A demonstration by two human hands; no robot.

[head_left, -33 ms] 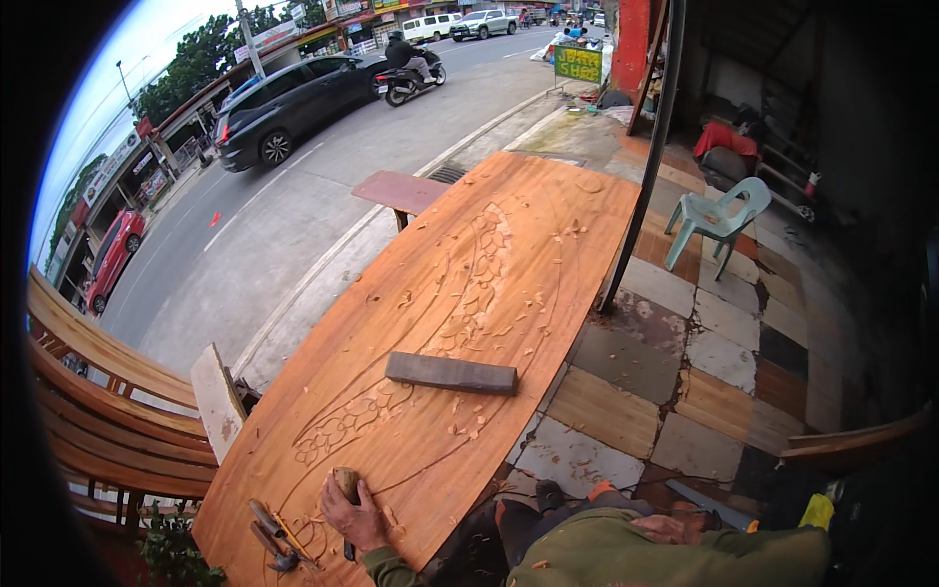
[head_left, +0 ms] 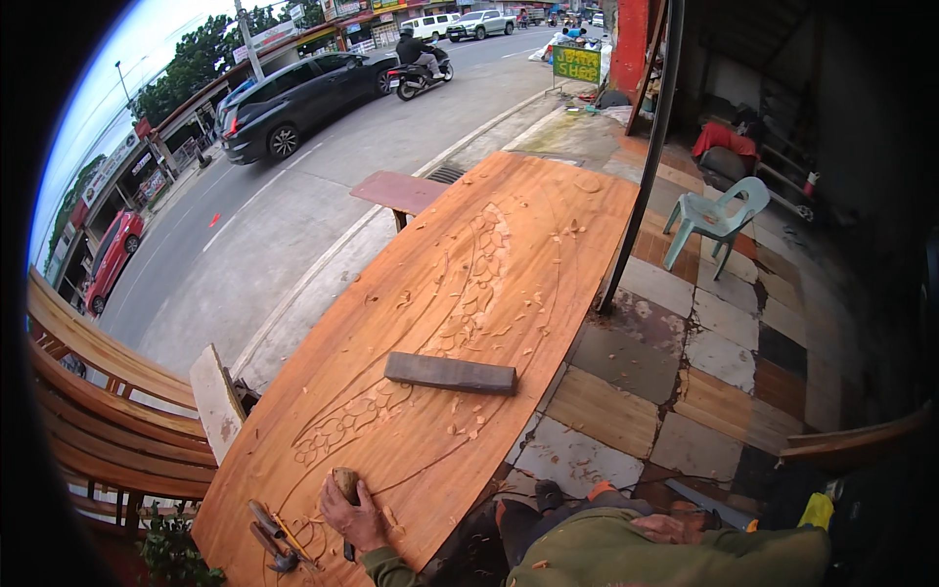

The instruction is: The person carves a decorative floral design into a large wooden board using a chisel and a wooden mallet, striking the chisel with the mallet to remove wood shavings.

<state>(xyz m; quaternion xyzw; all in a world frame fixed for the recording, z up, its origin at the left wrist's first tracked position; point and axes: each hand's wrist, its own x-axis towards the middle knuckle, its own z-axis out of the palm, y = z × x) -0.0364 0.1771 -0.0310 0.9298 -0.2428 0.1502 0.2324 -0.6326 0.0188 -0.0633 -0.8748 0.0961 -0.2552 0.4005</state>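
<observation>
My left hand (head_left: 354,519) rests near the close end of a carved wooden panel (head_left: 333,367). Its fingers curl over a rounded brown wooden piece (head_left: 345,481); a small dark end shows below the palm. Just left of that hand lie several carving tools (head_left: 276,543), some with dark handles, and a thin yellow stick like a pencil (head_left: 288,529). My right hand (head_left: 670,529) lies low on my lap, its fingers loosely laid out with nothing visible in them. Leaf and flower outlines are cut into the panel, and a dark rectangular block (head_left: 450,374) sits across its middle.
Wood shavings (head_left: 468,428) are strewn over the panel. A dark post (head_left: 641,196) stands at its right edge. Beyond are a green plastic chair (head_left: 719,217), a slatted wooden bench (head_left: 117,391) at left, and a road with a dark car (head_left: 303,103) and a motorcycle (head_left: 421,76).
On the road, the motorcycle and the dark car have shifted slightly to the right. Both my hands and the things on the panel stay where they were.
</observation>
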